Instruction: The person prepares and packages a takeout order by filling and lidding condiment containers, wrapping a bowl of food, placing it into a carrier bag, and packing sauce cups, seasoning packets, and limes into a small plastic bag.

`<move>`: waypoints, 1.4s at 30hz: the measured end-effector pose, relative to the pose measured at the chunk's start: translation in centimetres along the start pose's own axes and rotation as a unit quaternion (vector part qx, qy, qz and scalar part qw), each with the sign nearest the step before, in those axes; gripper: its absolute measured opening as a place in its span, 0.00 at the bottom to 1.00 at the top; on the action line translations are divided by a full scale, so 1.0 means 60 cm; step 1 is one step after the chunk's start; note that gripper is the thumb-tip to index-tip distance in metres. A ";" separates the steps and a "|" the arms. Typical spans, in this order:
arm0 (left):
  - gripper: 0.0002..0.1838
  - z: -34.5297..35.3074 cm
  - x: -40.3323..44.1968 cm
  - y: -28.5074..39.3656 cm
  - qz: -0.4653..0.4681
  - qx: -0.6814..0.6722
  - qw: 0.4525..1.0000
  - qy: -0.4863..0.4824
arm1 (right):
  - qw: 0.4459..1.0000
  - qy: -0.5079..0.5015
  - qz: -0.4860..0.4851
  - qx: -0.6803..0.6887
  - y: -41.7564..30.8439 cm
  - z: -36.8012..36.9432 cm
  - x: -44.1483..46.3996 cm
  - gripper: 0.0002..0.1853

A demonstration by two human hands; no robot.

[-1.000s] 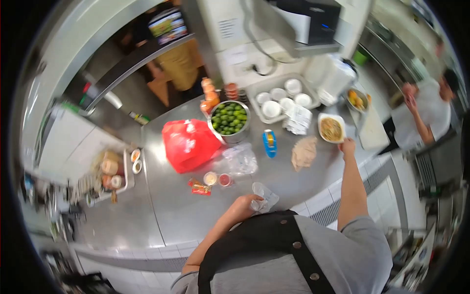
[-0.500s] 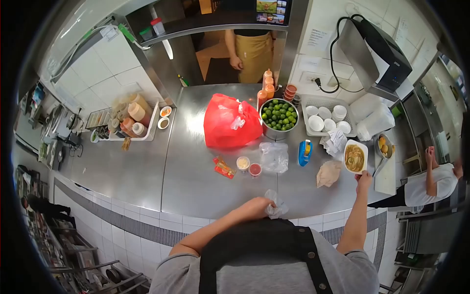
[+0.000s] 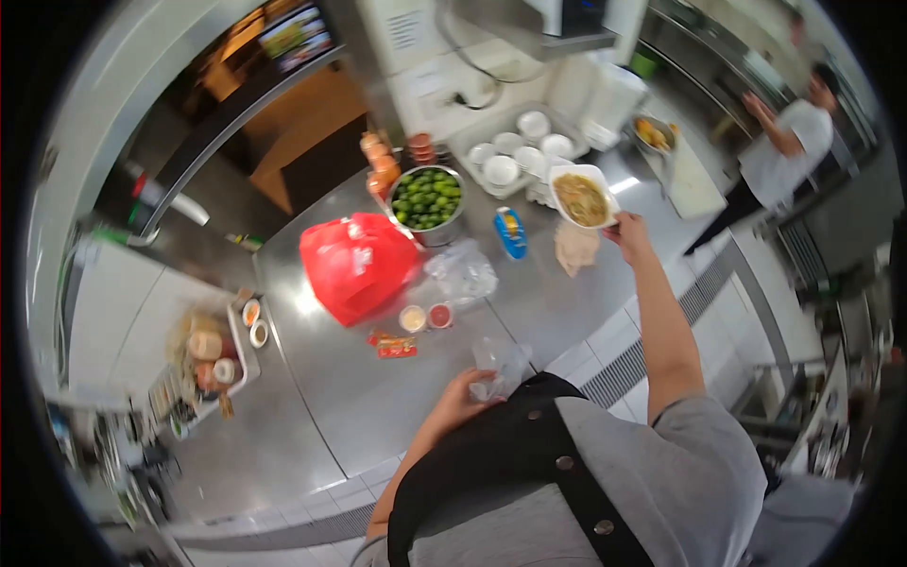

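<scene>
My right hand (image 3: 627, 236) is closed on the rim of a white bowl of food (image 3: 580, 197), held tilted above the counter, near a crumpled tan paper (image 3: 575, 248). Close to my body, my left hand (image 3: 463, 395) pinches a clear plastic bag (image 3: 501, 367). Left of the bowl lies a blue tape dispenser (image 3: 510, 233). Another clear bag (image 3: 461, 272) rests beside a knotted red bag (image 3: 357, 266). Two small cups, one pale (image 3: 413, 319) and one red (image 3: 440, 316), stand near some red packets (image 3: 393, 346).
A metal pot of green limes (image 3: 427, 200), orange bottles (image 3: 380, 163) and a tray of white cups (image 3: 472, 149) stand along the back. A white board (image 3: 694, 185) lies at right. Beyond it stands a person in white (image 3: 789, 142). A condiment tray (image 3: 248, 354) is at left.
The camera view has swung and tilted. The bowl in my right hand has moved left, over the papers and the tan paper. My left hand still holds the clear bag.
</scene>
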State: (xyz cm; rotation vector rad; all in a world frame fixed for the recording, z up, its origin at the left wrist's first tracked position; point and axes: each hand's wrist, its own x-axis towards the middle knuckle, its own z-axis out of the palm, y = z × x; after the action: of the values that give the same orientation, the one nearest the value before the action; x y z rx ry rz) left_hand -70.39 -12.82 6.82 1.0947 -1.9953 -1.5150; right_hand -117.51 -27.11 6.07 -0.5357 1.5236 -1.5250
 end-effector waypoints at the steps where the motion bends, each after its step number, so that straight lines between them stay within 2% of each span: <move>1: 0.37 -0.006 0.000 0.002 -0.006 -0.002 1.000 -0.023 | 0.999 0.033 0.008 0.008 0.008 -0.012 -0.007 0.12; 4: 0.39 -0.015 -0.002 0.005 0.046 -0.034 0.998 0.006 | 0.993 0.114 0.017 0.019 0.019 -0.047 0.001 0.13; 7: 0.40 -0.018 0.006 0.000 0.011 -0.197 0.980 -0.005 | 0.982 0.189 0.026 0.006 0.049 -0.095 0.037 0.14; 10: 0.35 -0.029 0.022 0.019 0.004 -0.197 0.980 0.001 | 0.970 0.240 0.036 0.035 0.071 -0.139 0.090 0.14; 13: 0.24 -0.021 0.031 0.032 -0.087 -0.092 0.992 0.021 | 0.958 0.260 0.030 0.117 0.080 -0.159 0.127 0.13; 16: 0.15 -0.010 0.041 0.029 -0.093 -0.118 0.987 0.056 | 0.945 0.247 0.041 0.212 0.099 -0.171 0.170 0.12; 18: 0.15 -0.010 0.045 0.024 -0.101 -0.140 0.982 0.076 | 0.932 0.226 0.053 0.277 0.108 -0.169 0.179 0.12; 21: 0.16 -0.026 0.060 0.031 -0.072 -0.128 0.985 0.096 | 0.923 0.274 0.035 0.268 0.101 -0.113 0.155 0.10; 23: 0.16 -0.038 0.078 0.053 -0.026 -0.105 0.989 0.096 | 0.961 0.212 -0.057 0.165 0.121 -0.062 0.113 0.09; 25: 0.16 -0.053 0.103 0.087 0.037 -0.083 0.992 0.087 | 0.991 0.075 -0.069 0.086 0.088 0.031 0.015 0.09; 26: 0.16 -0.059 0.113 0.097 0.041 -0.077 0.994 0.065 | 0.996 -0.084 -0.011 0.036 0.078 0.060 -0.028 0.14; 27: 0.16 -0.062 0.122 0.106 0.045 -0.071 0.996 0.042 | 0.965 -0.261 0.029 0.001 0.013 0.102 -0.090 0.20; 28: 0.16 -0.064 0.130 0.112 0.051 -0.066 0.996 0.018 | 0.932 -0.358 0.046 -0.022 -0.002 0.133 -0.130 0.23; 29: 0.17 -0.067 0.137 0.115 0.044 -0.046 0.998 0.001 | 0.908 -0.416 0.041 -0.035 -0.019 0.155 -0.160 0.21; 31: 0.18 -0.077 0.148 0.119 0.032 -0.006 0.999 -0.031 | 0.878 -0.472 0.016 -0.080 -0.023 0.174 -0.175 0.17; 33: 0.19 -0.092 0.154 0.140 0.039 0.040 0.998 0.011 | 0.870 -0.472 -0.022 -0.144 -0.016 0.182 -0.171 0.12; 36: 0.21 -0.103 0.159 0.147 0.065 0.140 0.984 0.094 | 0.925 -0.356 -0.030 -0.129 -0.024 0.191 -0.203 0.07; 37: 0.22 -0.108 0.159 0.148 0.079 0.179 0.973 0.124 | 0.924 -0.337 -0.080 -0.159 -0.025 0.193 -0.217 0.07; 39: 0.21 -0.108 0.155 0.157 0.152 0.387 0.885 0.211 | 0.913 -0.293 -0.181 -0.218 -0.026 0.197 -0.251 0.07; 41: 0.19 -0.102 0.159 0.161 0.138 0.381 0.889 0.214 | 0.899 -0.284 -0.184 -0.277 -0.033 0.210 -0.296 0.07; 42: 0.18 -0.096 0.160 0.156 0.087 0.273 0.943 0.170 | 0.892 -0.277 -0.185 -0.306 -0.036 0.217 -0.319 0.07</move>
State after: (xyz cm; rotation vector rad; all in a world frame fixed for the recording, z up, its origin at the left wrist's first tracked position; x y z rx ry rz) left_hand -75.30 -22.90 16.17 1.2368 -2.2339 -0.6317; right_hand -97.74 -19.22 15.45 -1.5608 1.4600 -0.9748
